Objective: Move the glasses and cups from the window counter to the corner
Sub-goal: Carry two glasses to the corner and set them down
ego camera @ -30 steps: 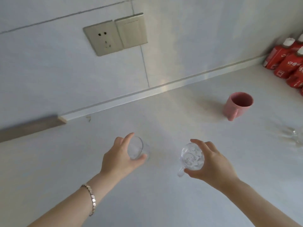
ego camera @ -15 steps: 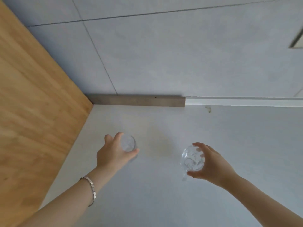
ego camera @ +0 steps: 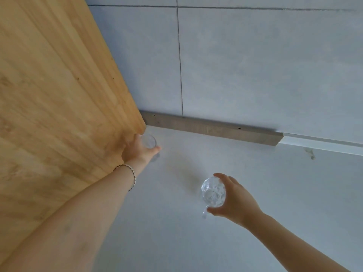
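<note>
Left hand [ego camera: 137, 152] now cornerward, fingers round smooth tumbler [ego camera: 148, 141]; right hand [ego camera: 234, 199] gripping handled (faceted) cup [ego camera: 213, 191]

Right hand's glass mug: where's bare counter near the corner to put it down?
Bare white counter runs between the grey backsplash strip and the right hand holding the glass mug, open rightward along the wall. The tight spot is the corner itself: the left hand and its clear glass sit right by the wooden panel.

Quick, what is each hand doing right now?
Left hand: closed around a clear glass, near the corner.
Right hand: closed around a clear glass mug.
</note>
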`<state>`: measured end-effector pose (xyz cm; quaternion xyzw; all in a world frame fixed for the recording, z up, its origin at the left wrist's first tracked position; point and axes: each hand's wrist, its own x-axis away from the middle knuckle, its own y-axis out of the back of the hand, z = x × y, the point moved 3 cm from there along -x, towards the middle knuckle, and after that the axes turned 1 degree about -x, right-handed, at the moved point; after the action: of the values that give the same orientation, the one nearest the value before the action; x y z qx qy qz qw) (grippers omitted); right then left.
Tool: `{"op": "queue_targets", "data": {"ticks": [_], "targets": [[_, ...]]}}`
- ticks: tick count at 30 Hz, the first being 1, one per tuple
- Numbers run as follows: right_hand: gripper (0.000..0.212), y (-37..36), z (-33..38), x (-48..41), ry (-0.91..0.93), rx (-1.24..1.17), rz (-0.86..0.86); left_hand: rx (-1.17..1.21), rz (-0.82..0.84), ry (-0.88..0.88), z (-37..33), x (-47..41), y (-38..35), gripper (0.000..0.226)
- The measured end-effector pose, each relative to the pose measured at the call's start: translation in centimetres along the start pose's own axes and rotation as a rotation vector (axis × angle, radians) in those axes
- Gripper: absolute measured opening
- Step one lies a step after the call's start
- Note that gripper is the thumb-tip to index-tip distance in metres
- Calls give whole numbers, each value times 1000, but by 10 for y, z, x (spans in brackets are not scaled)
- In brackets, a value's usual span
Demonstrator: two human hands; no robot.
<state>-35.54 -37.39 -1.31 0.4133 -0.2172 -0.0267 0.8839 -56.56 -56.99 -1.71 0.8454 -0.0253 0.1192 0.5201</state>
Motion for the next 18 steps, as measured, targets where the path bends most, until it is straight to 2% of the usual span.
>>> {"op": "queue_targets", "data": {"ticks": [6,10,18], "targets": [[92,-1,27,-51,-4,23,16,7,-8,-31,-15,-54,-7,73],[93,-1,52,-107,22,30,35,-1,16,-132,-21,-83,-14,81],[97,8,96,-208,66,40,70,270,81,-150,-15,-94,-21,96]]}}
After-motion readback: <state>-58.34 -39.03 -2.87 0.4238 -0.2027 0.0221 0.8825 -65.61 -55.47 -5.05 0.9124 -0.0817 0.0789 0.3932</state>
